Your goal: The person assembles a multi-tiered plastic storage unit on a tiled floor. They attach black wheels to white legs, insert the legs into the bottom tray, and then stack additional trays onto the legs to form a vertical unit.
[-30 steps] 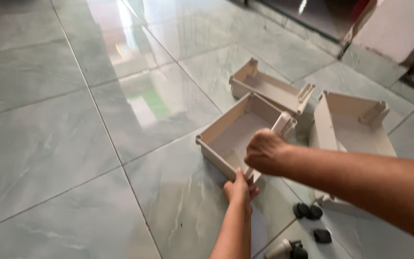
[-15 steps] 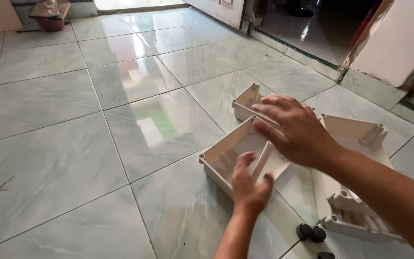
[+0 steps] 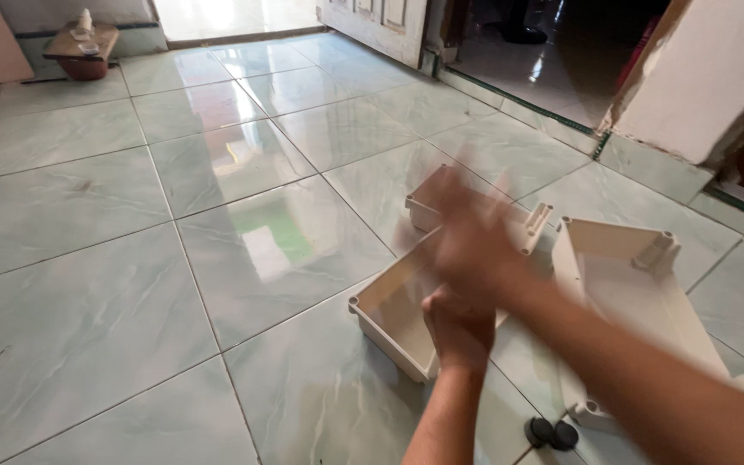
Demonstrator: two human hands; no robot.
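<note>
A cream plastic tray (image 3: 381, 314) lies open side up on the pale green floor tiles. My left hand (image 3: 458, 331) comes in from the bottom edge and grips the tray's near right rim, fingers curled over it. My right hand (image 3: 468, 234) hovers over the tray with its fingers spread; it is blurred by motion and holds nothing. A second cream tray (image 3: 534, 226) with corner posts lies just behind, partly hidden by my right hand. A larger third tray (image 3: 626, 280) lies to the right, under my right forearm.
Two small black round parts (image 3: 551, 433) lie on the floor by the large tray's near corner. A low wooden stool (image 3: 83, 50) with a white bottle stands at the far left. A white wall corner (image 3: 699, 77) and a dark doorway are at the back right.
My right hand has lifted off the tray and swung up and left over it, now blurred. The camera has tilted up, showing more of the floor. My left hand stays on the rim.
</note>
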